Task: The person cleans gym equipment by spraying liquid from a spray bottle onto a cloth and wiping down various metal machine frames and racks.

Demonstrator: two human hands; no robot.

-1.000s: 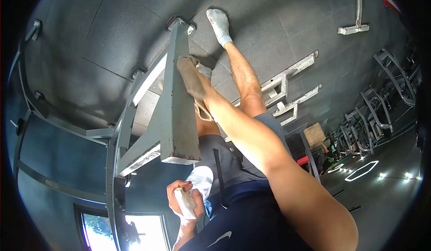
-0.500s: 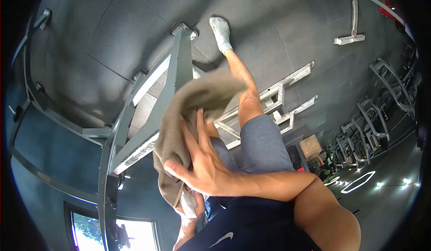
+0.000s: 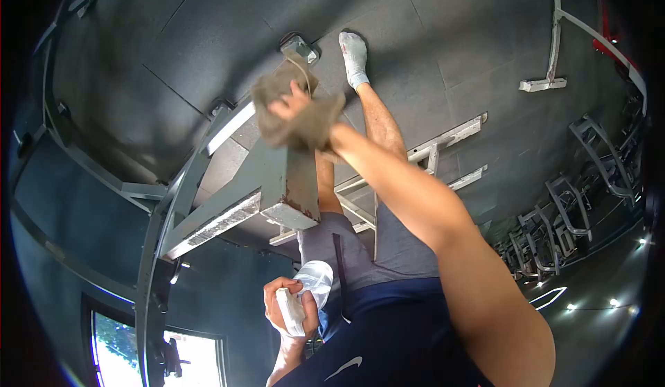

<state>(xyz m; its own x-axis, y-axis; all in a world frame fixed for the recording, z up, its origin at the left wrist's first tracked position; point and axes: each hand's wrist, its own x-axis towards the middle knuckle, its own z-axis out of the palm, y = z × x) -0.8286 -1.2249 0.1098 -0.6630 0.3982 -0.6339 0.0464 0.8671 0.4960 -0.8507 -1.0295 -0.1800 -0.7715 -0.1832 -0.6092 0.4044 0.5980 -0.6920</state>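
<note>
My right hand (image 3: 296,104) is wrapped in a crumpled brown cloth (image 3: 276,136), its fingers curled into the fabric and blurred by motion. The cloth overlaps the top of a grey metal beam (image 3: 299,182) whose end has chipped paint. Lower down, close to my torso, my left hand (image 3: 276,302) grips a spray bottle (image 3: 315,281) with a clear body and a white head. The bottle lies tilted in front of my grey shorts.
A silver metal frame (image 3: 450,137) stands on the dark tiled floor (image 3: 208,40) beside my legs. More frames and gym machines (image 3: 540,234) line the right side. A bright window (image 3: 187,359) sits at lower left.
My right hand has swung up and away from my torso, carrying the cloth from in front of my left hand to over the beam. The spray bottle has come into sight.
</note>
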